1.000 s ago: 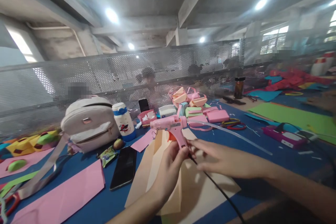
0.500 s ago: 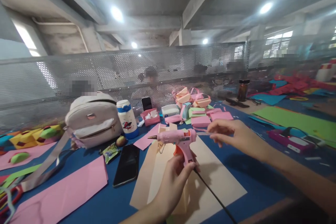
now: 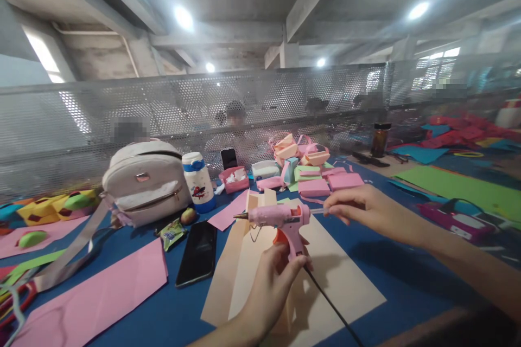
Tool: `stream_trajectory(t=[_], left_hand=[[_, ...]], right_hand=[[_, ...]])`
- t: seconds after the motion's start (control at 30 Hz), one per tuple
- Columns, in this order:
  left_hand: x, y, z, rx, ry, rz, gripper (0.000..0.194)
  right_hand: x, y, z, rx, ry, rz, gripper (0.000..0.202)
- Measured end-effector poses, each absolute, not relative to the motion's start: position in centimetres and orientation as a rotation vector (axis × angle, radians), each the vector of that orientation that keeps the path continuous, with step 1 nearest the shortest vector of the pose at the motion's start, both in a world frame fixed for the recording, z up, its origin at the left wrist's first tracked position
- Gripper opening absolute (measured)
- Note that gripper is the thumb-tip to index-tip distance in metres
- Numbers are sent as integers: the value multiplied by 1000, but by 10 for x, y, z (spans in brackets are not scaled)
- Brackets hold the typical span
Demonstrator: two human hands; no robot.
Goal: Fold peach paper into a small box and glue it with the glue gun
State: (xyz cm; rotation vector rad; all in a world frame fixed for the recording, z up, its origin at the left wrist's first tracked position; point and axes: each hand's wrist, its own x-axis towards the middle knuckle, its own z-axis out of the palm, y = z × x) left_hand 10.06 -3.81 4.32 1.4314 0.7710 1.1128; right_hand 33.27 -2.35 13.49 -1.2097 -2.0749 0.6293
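A pink hot glue gun [image 3: 280,214] with an orange trigger is gripped at its handle by my left hand [image 3: 273,276], its nozzle pointing left. From the gun's rear end sticks a translucent glue stick [image 3: 317,211]. The fingers of my right hand [image 3: 358,207] pinch that stick's outer end. A black cord [image 3: 331,306] runs from the handle toward the bottom edge. Beneath the gun lies a folded sheet of cream paper [image 3: 350,282], partly hidden by my left hand and forearm.
Left of the paper lie a black phone [image 3: 197,255], a snack packet [image 3: 172,234] and pink paper [image 3: 106,293]. A backpack [image 3: 144,187] and a bottle [image 3: 198,187] stand behind. Folded paper pieces [image 3: 313,188] are heaped at the back; a purple device [image 3: 456,220] sits right.
The glue gun and both hands have shifted slightly right and down in the view. My right hand stays on the glue stick, which shows a shorter length behind the gun.
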Motion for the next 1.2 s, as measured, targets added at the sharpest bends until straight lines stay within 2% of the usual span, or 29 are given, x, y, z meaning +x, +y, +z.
stream_trajectory(t=[0.17, 0.3, 0.43, 0.63, 0.8, 0.87, 0.93, 1.0, 1.1, 1.2], left_hand=[[101, -37, 41, 1436, 779, 1108, 42], [102, -37, 39, 1408, 758, 1114, 41], [103, -37, 40, 1386, 722, 1117, 38], [107, -34, 53, 1313, 658, 1109, 38], [117, -30, 64, 1294, 651, 1121, 36], [122, -29, 69, 1313, 667, 1141, 34], [129, -27, 75, 1337, 674, 1164, 33], [137, -25, 80, 1356, 657, 1170, 35], [150, -22, 84, 1343, 602, 1125, 40], [163, -17, 79, 1322, 557, 1066, 44]], right_hand=[[331, -23, 140, -1226, -2105, 738, 40], [331, -22, 139, -1221, -2088, 776, 34], [329, -23, 135, -1215, -2077, 686, 31], [322, -22, 129, -1175, -2122, 77, 27], [317, -24, 117, -948, -2026, -560, 30], [315, -30, 109, -825, -1962, -701, 23], [315, -36, 102, -740, -2007, -613, 16], [318, -37, 97, -834, -2037, -350, 19], [326, -33, 94, -1013, -1986, 297, 31], [329, -25, 92, -991, -1832, 913, 48]])
